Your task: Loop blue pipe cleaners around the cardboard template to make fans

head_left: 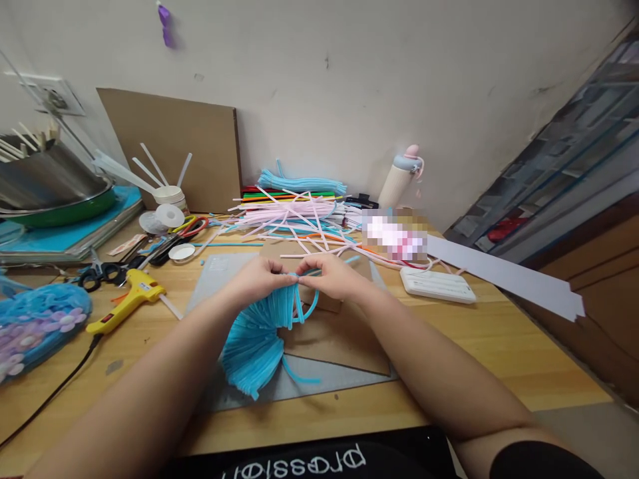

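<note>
Both hands meet over a curved, pleated band of blue pipe cleaners (pixel 257 346) above the middle of the table. My left hand (pixel 262 276) pinches its upper end between thumb and fingers. Right beside it, my right hand (pixel 327 274) pinches a blue pipe cleaner (pixel 315 303) that loops down at the band's end. One loose blue tail (pixel 302 379) sticks out from the band's lower end. Beneath lie a brown cardboard sheet (pixel 339 346) and a grey cutting mat (pixel 319 386). The fingertips cover the exact spot being gripped.
A yellow glue gun (pixel 127 303), scissors (pixel 102 271) and a blue piece with flowers (pixel 44 326) lie left. Behind are piled pink and blue pipe cleaners (pixel 294 213), a cardboard panel (pixel 174 146) and a bottle (pixel 397 178). A white power bank (pixel 438 285) lies right.
</note>
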A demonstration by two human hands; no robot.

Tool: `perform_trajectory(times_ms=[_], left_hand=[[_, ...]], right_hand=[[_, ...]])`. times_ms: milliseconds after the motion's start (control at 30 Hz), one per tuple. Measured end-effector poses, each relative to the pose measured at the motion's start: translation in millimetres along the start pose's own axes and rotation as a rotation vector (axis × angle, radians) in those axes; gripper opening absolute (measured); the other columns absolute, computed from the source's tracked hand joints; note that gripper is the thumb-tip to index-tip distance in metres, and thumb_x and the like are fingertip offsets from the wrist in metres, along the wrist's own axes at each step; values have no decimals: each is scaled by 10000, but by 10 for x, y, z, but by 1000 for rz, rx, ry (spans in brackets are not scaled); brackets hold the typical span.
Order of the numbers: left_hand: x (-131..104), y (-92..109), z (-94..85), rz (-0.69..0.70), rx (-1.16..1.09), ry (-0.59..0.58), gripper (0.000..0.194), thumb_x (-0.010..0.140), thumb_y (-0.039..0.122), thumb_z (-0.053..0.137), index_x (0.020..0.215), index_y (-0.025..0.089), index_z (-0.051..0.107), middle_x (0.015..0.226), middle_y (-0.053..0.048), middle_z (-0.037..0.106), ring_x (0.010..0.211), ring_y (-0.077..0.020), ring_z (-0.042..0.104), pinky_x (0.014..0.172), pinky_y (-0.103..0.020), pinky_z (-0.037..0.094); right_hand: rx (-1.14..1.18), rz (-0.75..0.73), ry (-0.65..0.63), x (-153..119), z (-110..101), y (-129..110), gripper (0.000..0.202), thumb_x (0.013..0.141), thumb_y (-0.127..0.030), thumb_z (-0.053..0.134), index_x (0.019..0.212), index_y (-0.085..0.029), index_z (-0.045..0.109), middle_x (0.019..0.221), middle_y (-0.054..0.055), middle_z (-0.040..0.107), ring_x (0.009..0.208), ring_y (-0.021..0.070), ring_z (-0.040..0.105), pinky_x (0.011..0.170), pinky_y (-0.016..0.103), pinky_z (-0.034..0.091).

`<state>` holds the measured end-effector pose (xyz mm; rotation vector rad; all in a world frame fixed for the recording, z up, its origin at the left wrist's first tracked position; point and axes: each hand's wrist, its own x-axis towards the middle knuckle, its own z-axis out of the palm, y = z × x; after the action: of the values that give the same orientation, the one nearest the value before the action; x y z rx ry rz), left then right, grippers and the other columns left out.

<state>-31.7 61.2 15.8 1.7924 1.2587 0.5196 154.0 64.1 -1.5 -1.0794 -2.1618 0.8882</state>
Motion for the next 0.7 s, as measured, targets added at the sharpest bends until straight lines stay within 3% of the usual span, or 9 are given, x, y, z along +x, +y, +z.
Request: perform_trajectory(times_ms=[167, 267, 333, 367, 400, 500, 533, 600, 700], left_hand=[[49, -56, 23, 4, -55, -8, 331, 653, 470, 586, 709, 150, 651, 568, 7, 573, 497, -111, 460, 468, -212, 317], [66, -128, -10, -2, -153, 52, 301, 648, 449, 600, 675, 150, 619, 555, 20, 546, 486, -98, 445, 463, -206, 308], [66, -185, -52, -37, -209, 120, 286, 645, 439, 608, 667, 154, 599, 548, 30, 524, 480, -91, 436, 458, -200, 305], [61, -211, -72, -52, -235, 148, 282, 646, 435, 610, 669, 155, 593, 552, 32, 520, 484, -89, 438, 459, -198, 310], [53, -232, -87, -61, -259, 172, 281, 649, 434, 610, 675, 155, 590, 560, 32, 520, 490, -89, 442, 463, -197, 316], [7, -258, -93, -56, -300, 198, 299, 658, 448, 607, 702, 152, 593, 596, 19, 549, 516, -95, 469, 480, -200, 343], [-16, -256, -81, -51, -309, 196, 306, 658, 452, 609, 711, 151, 596, 611, 13, 563, 527, -100, 481, 491, -204, 355], [-66, -243, -50, -44, -333, 188, 309, 652, 447, 621, 737, 151, 609, 648, 2, 589, 558, -109, 503, 523, -212, 382], [-134, -220, -5, -45, -385, 170, 319, 630, 420, 651, 802, 152, 629, 713, -11, 619, 617, -125, 534, 587, -231, 417]], right_hand=[[-25, -18, 115, -27, 69, 11, 158, 726, -246, 561, 861, -174, 602, 900, 37, 620, 874, 167, 554, 777, 300, 408], [34, -51, 464, -61, 48, -46, 320, 712, -216, 560, 1030, -206, 525, 1095, 53, 538, 1031, 176, 480, 883, 320, 364], [160, 44, 721, -98, 49, -91, 307, 734, -252, 535, 1035, -210, 489, 1081, 55, 517, 1000, 169, 486, 839, 310, 397], [260, 128, 742, -119, 66, -114, 260, 749, -290, 520, 992, -202, 494, 1018, 53, 531, 921, 162, 516, 761, 296, 430], [373, 218, 679, -142, 97, -138, 237, 755, -336, 514, 943, -192, 502, 944, 47, 540, 823, 151, 537, 662, 275, 446], [669, 404, 229, -204, 250, -215, 300, 739, -437, 531, 874, -170, 526, 818, 31, 553, 615, 111, 532, 449, 212, 379], [713, 421, 142, -220, 307, -237, 299, 731, -436, 545, 855, -164, 532, 788, 25, 560, 581, 98, 523, 428, 197, 354], [744, 422, 94, -241, 399, -268, 258, 706, -387, 590, 794, -149, 541, 697, 3, 556, 529, 75, 496, 429, 182, 336], [761, 411, 136, -257, 467, -265, 212, 672, -316, 632, 746, -139, 544, 606, -25, 525, 502, 61, 460, 468, 185, 356]])
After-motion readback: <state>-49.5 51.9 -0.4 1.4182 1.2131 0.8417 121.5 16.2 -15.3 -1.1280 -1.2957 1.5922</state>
